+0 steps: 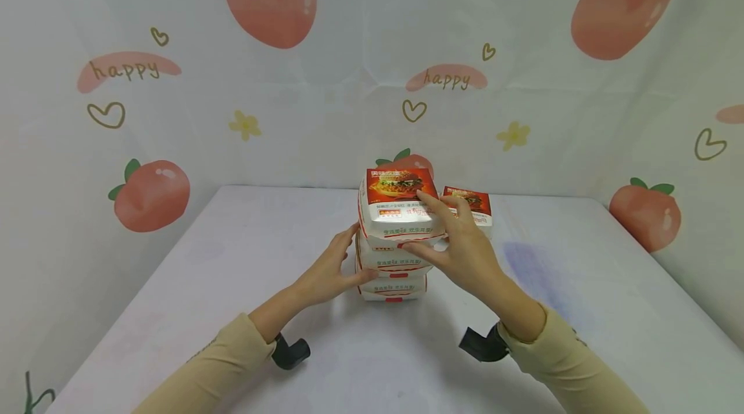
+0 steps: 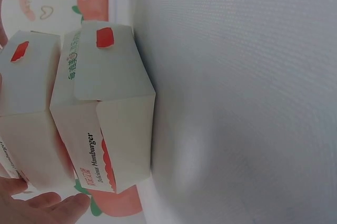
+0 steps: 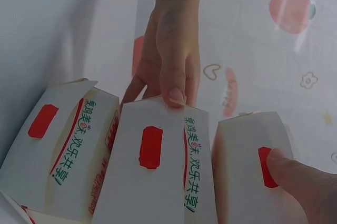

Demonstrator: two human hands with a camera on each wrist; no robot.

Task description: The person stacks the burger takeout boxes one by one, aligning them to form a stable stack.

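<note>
Three white paper hamburger boxes stand one over another mid-table in the head view. My right hand [image 1: 465,249] grips the top hamburger box [image 1: 391,212], thumb on its front red tab and fingers across its printed lid. A narrow gap shows between it and the middle hamburger box [image 3: 126,182] in the right wrist view. The left hand [image 1: 331,275] holds that middle box at its left side, with the thumb at the front and fingers farther back. Under it, the bottom hamburger box [image 2: 105,77] rests on the table.
Another hamburger box [image 1: 479,204] with a red printed lid stands behind the stack to the right, partly hidden by the right hand. A white table [image 1: 261,227] reaches back to a printed curtain [image 1: 349,78]. Black wrist mounts [image 1: 290,352] hang below both sleeves.
</note>
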